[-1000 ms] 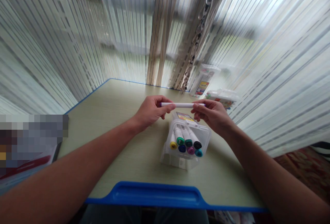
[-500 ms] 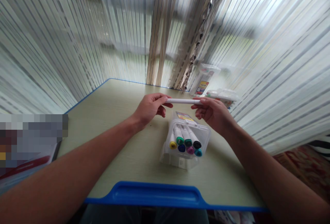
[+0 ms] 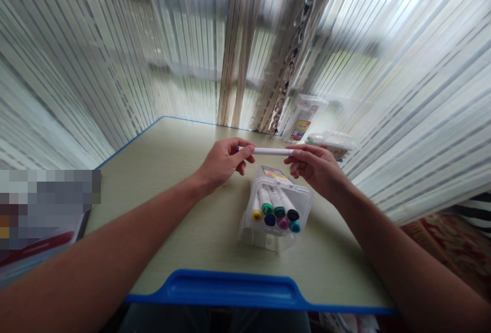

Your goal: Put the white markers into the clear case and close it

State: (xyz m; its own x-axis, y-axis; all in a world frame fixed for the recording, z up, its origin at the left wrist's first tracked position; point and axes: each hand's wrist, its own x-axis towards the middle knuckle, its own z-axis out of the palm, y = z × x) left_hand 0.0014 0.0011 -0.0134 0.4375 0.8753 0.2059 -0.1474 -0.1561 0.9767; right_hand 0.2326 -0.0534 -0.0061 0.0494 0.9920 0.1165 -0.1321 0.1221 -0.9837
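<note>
A white marker [image 3: 273, 151] lies level in the air between my two hands, a bit of purple showing at its left end. My left hand [image 3: 226, 161] pinches it near that end, thumb on the near side. The other end is held between thumb and fingers of my right hand [image 3: 318, 167]. Just below and nearer to me, an open clear plastic case [image 3: 307, 202] rests on the table with its mouth facing me. Several white markers [image 3: 274, 200] lie inside, their yellow, green, blue, purple, black and turquoise caps toward me.
The pale table [image 3: 184, 241] has a blue rim and a blue pen tray [image 3: 233, 288] at its front edge. Behind my right hand stand a clear case [image 3: 303, 120] and a second filled case [image 3: 332, 143]. String curtains [image 3: 184, 41] hang along the back and right.
The marker and my right hand have shifted slightly left. The purple end now shows behind my left thumb, which sits further in along the marker.
</note>
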